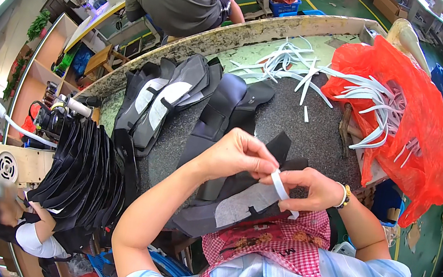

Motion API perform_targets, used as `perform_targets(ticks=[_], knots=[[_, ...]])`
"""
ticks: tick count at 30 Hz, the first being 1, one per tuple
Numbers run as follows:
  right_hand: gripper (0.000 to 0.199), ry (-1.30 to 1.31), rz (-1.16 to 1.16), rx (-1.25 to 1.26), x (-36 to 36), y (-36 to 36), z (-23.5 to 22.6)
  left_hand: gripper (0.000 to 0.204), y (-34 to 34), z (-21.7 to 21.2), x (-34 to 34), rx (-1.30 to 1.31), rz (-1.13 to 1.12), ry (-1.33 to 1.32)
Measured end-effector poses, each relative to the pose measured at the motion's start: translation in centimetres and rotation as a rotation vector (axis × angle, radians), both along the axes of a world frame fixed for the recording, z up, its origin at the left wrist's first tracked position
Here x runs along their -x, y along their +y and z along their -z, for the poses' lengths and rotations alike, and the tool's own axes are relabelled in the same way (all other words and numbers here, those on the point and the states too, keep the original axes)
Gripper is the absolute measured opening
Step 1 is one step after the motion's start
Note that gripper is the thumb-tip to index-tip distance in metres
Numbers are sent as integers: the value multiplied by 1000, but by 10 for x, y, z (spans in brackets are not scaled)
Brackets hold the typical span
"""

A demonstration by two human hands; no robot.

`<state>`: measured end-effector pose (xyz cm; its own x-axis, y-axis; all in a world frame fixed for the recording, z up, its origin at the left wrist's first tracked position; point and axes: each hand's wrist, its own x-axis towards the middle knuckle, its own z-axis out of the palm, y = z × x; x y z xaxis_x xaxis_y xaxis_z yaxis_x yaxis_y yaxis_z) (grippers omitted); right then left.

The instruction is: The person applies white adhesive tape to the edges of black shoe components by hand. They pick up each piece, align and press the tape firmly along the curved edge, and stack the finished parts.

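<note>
Over the black workpiece, just above its grey panel and near the red checked apron, a white strip is located between both hands. Its long axis runs obliquely, upper end away from the wearer and leftward, lower end toward the apron and rightward. Left hand: thumb and fingertips pinched at the upper end. Right hand: thumb and forefinger spread along the strip; firmness of hold cannot be determined.
</note>
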<state>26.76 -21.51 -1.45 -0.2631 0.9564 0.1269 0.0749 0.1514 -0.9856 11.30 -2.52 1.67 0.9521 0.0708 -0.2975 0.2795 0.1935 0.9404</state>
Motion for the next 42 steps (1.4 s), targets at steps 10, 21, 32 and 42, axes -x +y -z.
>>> perform_targets(ticks=[10, 21, 32, 42], knots=[[29, 749, 259, 41, -24, -30, 24, 70, 4, -15, 5, -1593, -296, -180], [15, 515, 229, 95, 67, -22, 9, 50, -140, 73, 117, -1121, -334, -311], [14, -473, 432, -51, 73, -21, 14, 19, -103, 57, 133, -695, -691, 106], [10, -587, 464, -109, 90, -11, 35, 12, -90, 62, 167, -918, -679, 214]])
